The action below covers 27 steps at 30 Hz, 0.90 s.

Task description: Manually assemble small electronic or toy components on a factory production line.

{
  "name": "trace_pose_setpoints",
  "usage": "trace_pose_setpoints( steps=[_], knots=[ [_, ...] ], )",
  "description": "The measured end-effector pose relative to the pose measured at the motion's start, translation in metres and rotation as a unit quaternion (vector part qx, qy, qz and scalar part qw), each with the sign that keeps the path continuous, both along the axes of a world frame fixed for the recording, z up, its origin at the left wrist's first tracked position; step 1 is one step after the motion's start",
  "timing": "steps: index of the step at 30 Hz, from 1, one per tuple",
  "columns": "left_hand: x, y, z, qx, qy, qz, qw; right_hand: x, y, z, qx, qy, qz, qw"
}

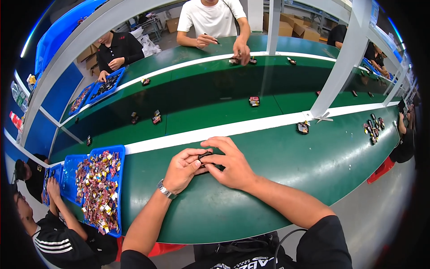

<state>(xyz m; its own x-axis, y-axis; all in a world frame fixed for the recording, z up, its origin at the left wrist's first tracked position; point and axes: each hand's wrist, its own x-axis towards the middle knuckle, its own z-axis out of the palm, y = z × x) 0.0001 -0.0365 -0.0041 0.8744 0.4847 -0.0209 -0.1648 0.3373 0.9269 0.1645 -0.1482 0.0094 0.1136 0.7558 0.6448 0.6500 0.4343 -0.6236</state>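
Over the near green worktable (268,208), my two hands meet around a small black part (205,156). My left hand (181,168), with a metal watch (166,189) on its wrist, pinches the part between thumb and fingers. From the other side my right hand (230,163) curves over it, its fingers bent and touching it. Most of the part is hidden by the fingers, so its exact kind does not show. To the left stands a blue tray (122,179) heaped with small pink, yellow and black pieces.
A white rail (192,136) divides my table from the green conveyor belt (201,107), where small assemblies (254,101) lie scattered. Another assembly (303,127) sits by a grey post (333,67); a black cluster (374,127) lies far right. Co-workers sit left and across, one in a white shirt (210,20).
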Motion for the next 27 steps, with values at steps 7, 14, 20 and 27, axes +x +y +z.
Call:
trace_pose_setpoints(
  steps=[7, 14, 20, 27],
  knots=[
    [0.005, -0.005, 0.004, 0.0, -0.021, 0.036, 0.999, 0.003, 0.002, 0.001, -0.009, -0.001, 0.011, 1.0],
    [0.007, -0.007, 0.007, -0.005, 0.014, 0.045, 0.999, 0.004, 0.003, 0.008, 0.049, -0.077, -0.029, 0.995],
    [0.006, -0.008, 0.009, -0.016, 0.013, 0.037, 0.999, 0.004, 0.004, 0.004, 0.063, -0.176, -0.065, 0.98],
    [0.009, -0.011, 0.013, -0.02, 0.036, 0.047, 0.998, -0.001, 0.002, 0.004, 0.059, -0.185, -0.083, 0.978]
  ],
)
